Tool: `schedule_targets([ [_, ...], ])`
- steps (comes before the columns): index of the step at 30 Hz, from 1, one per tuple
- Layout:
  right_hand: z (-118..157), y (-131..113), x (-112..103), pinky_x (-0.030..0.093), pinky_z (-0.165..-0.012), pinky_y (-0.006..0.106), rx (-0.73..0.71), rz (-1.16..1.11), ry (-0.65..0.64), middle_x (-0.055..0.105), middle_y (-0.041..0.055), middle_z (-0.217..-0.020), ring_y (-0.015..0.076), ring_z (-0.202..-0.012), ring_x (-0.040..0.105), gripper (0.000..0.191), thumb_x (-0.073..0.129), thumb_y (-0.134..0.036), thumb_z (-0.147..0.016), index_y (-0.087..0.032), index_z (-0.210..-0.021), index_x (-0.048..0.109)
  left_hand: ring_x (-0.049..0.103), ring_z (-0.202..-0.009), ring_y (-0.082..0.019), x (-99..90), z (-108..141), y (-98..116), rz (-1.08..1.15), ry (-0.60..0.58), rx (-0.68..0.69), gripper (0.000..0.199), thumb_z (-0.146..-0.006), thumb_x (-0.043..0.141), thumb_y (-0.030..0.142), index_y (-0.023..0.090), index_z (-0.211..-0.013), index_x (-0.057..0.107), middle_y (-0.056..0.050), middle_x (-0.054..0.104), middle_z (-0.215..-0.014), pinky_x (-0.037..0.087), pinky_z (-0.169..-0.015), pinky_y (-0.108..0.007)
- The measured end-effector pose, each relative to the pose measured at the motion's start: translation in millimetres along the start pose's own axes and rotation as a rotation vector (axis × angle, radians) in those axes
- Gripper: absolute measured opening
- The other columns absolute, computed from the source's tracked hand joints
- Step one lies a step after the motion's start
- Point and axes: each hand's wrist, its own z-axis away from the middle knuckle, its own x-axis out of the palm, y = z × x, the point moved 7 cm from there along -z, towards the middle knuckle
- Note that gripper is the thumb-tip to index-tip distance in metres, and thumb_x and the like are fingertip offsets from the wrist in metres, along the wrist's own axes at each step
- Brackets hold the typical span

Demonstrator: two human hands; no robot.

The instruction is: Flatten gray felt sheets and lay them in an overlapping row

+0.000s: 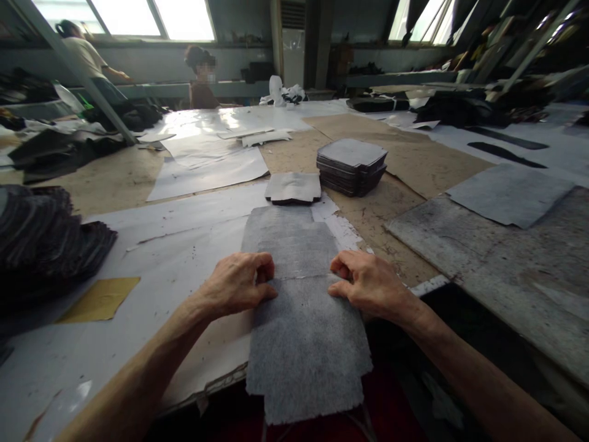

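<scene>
A grey, felt-like fabric panel (308, 350) with notched corners lies in front of me, its near end overhanging the table edge. Across it, level with my fingers, runs a crosswise line; whether this is a fold or two pieces meeting, I cannot tell. My left hand (242, 279) pinches the panel's left edge between thumb and curled fingers. At the opposite edge, my right hand (365, 279) grips it the same way. Just beyond its far end sits a small stack of light-topped notched pieces (293, 186). Behind that, to the right, stands a taller stack of grey pieces (352, 166).
At the left rises a big dark pile of cut pieces (46, 239), near a yellow-brown scrap (101, 299). A grey sheet (510, 190) rests on a worn board (488, 258) at right. White sheets (211, 172) lie farther back. Two people (87, 58) are across the room.
</scene>
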Motion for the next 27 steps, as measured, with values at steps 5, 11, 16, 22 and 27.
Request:
schedule_targets([
  [5,3,16,8,0.028,-0.052,0.024,0.226,-0.073,-0.077,0.05,-0.0027,-0.056,0.0123,-0.057,0.044,0.024,0.067,-0.032,-0.061,-0.019,-0.055,0.047,0.04,-0.053,-0.011,5.4,-2,-7,0.02,-0.105,-0.043,0.02,-0.064,0.057,0.035,0.019,-0.057,0.048,0.004,0.044,-0.052,0.027,-0.051,-0.025],
  [11,5,27,14,0.026,-0.051,0.025,0.269,-0.222,-0.026,0.043,-0.0026,-0.051,0.0114,-0.053,0.039,0.03,0.054,-0.034,-0.07,-0.019,-0.048,0.041,0.038,-0.053,-0.012,5.3,-3,-7,0.074,-0.146,-0.025,0.022,-0.067,0.049,0.035,0.018,-0.054,0.047,0.004,0.041,-0.051,0.027,-0.051,-0.025],
  [16,3,29,15,0.027,-0.052,0.024,0.31,-0.272,-0.045,0.043,-0.0036,-0.05,0.0111,-0.054,0.04,0.023,0.059,-0.03,-0.065,-0.019,-0.048,0.048,0.038,-0.054,-0.012,7.1,-1,-7,0.133,-0.179,-0.025,0.019,-0.065,0.048,0.033,0.018,-0.053,0.05,0.003,0.04,-0.051,0.027,-0.052,-0.025],
  [22,2,27,15,0.027,-0.05,0.023,0.312,-0.297,-0.055,0.044,-0.0044,-0.049,0.0105,-0.052,0.04,0.017,0.061,-0.026,-0.062,-0.019,-0.05,0.053,0.039,-0.055,-0.013,11.6,-4,-11,0.188,-0.196,-0.03,0.016,-0.063,0.048,0.03,0.019,-0.052,0.051,0.002,0.041,-0.051,0.027,-0.052,-0.025],
  [27,2,26,15,0.027,-0.049,0.023,0.303,-0.319,-0.068,0.046,-0.0042,-0.049,0.0101,-0.052,0.041,0.015,0.061,-0.023,-0.06,-0.018,-0.049,0.052,0.039,-0.054,-0.013,11.6,-5,-9,0.163,-0.181,-0.016,0.015,-0.062,0.048,0.028,0.02,-0.051,0.049,0.002,0.04,-0.051,0.027,-0.051,-0.025],
])
